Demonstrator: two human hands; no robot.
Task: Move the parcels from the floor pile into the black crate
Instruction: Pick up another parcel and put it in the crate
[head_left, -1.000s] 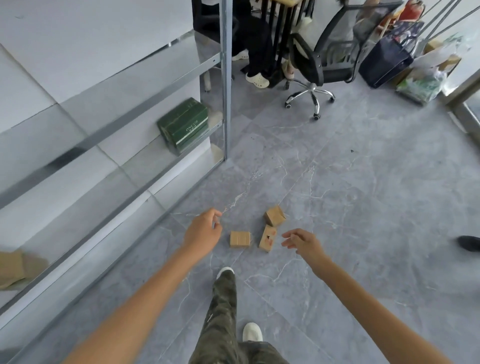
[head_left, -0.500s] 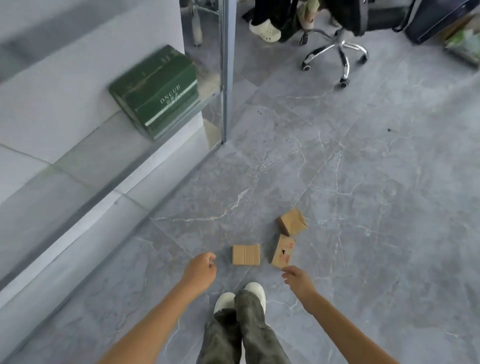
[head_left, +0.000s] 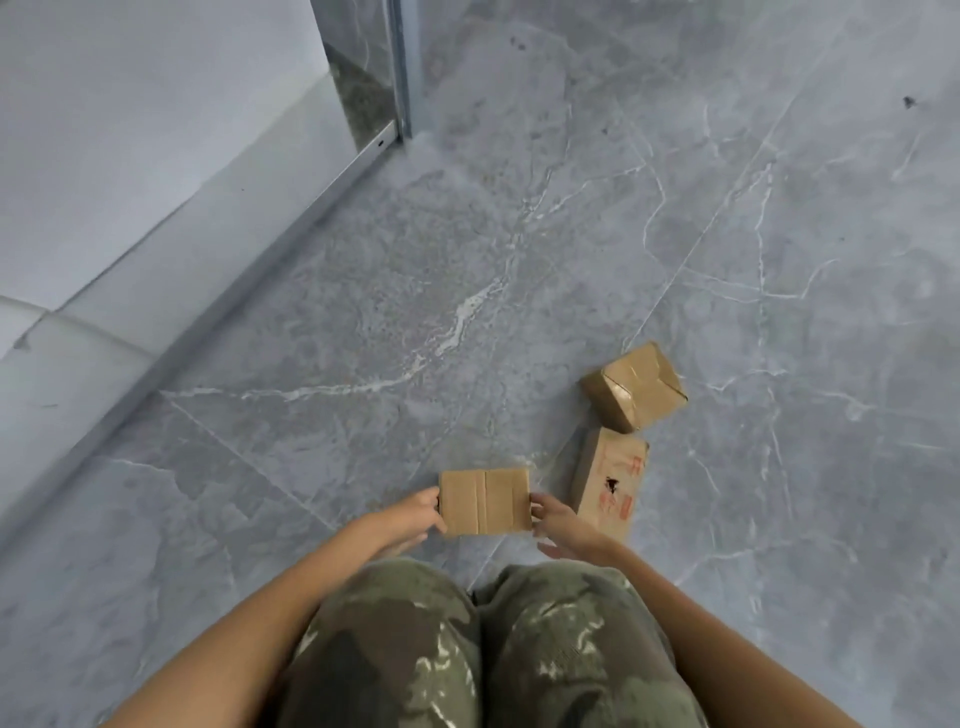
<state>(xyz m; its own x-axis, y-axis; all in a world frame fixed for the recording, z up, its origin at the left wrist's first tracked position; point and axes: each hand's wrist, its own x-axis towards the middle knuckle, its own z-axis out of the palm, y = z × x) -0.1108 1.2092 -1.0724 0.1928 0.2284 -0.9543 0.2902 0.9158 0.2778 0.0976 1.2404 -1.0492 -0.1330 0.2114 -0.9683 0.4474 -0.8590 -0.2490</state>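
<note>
**Nearest parcel taken at both ends, down at the floor**
Half a second earlier both hands were held short of the boxes. Now the left grip is curled on the plain parcel's left edge and the right grip pinches its right edge, so a lift is judged next. A red-printed parcel and a taped parcel lie just beside it on grey marbled tile. A metal shelf post stands beyond. The black crate is not seen.
</note>
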